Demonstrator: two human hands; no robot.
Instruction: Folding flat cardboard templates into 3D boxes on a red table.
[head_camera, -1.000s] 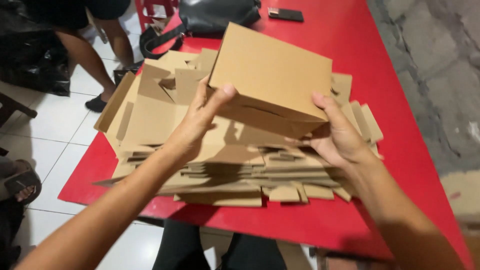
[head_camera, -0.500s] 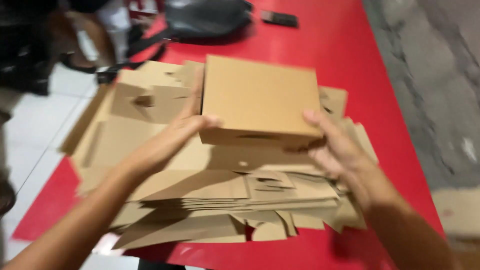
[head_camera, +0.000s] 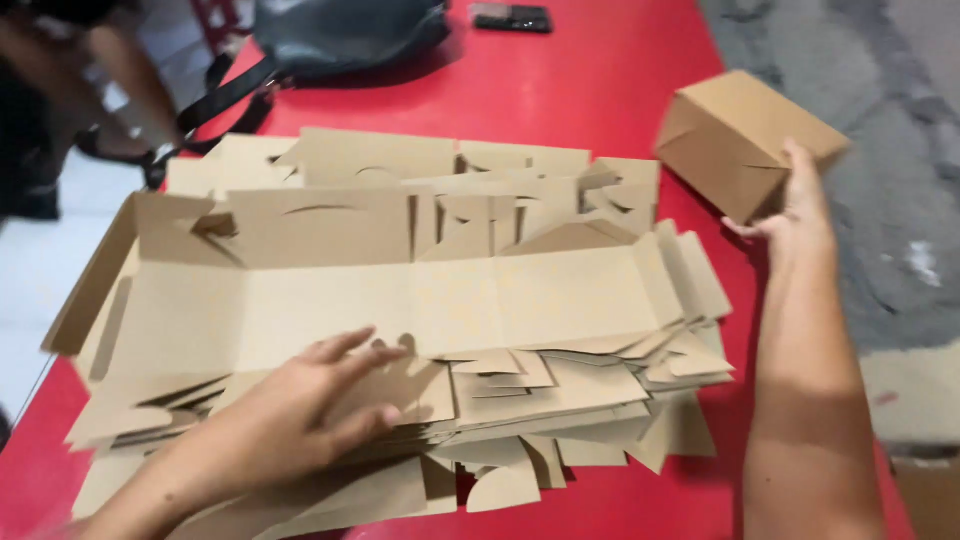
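A folded brown cardboard box (head_camera: 745, 140) hangs tilted past the right edge of the red table (head_camera: 600, 90), and my right hand (head_camera: 795, 215) grips its lower near corner. My left hand (head_camera: 305, 415) lies flat, fingers spread, on the near left part of a thick messy stack of flat brown cardboard box blanks (head_camera: 400, 300). The top blank lies unfolded, its flaps pointing away from me. The stack covers most of the table's near half.
A dark bag (head_camera: 340, 35) with a strap lies at the table's far end, and a black phone (head_camera: 512, 17) beside it. Another person's legs (head_camera: 120, 80) show at the far left over a white tiled floor. Grey concrete floor (head_camera: 880, 90) runs along the right.
Both hands held the folded box above the stack before. My right hand has carried it off to the right past the table edge, and my left hand has dropped onto the flat blanks.
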